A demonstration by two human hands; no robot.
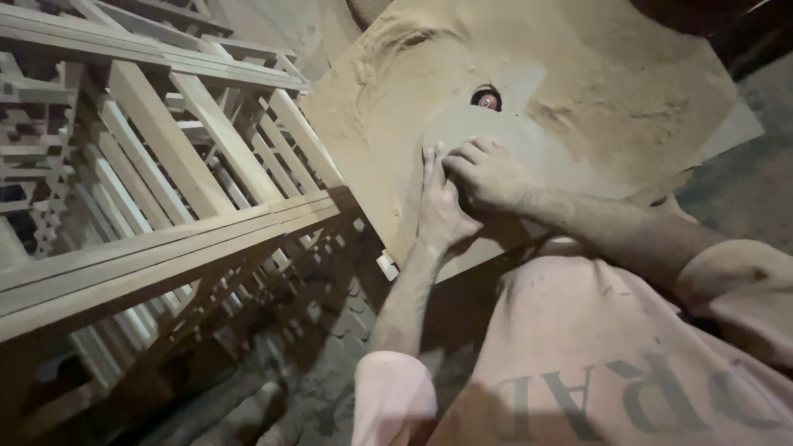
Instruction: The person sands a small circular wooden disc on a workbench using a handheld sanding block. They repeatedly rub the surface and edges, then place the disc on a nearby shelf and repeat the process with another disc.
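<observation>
head view: both hands rest on a sawdust-covered table (570, 49). the left hand (440, 206) lies flat, fingers pressed together; the right hand (487, 173) overlaps it, fingers curled, perhaps gripping something hidden. a red blade hub (487, 100) sits just beyond the fingertips. wooden frames (165, 157) stand left.
</observation>
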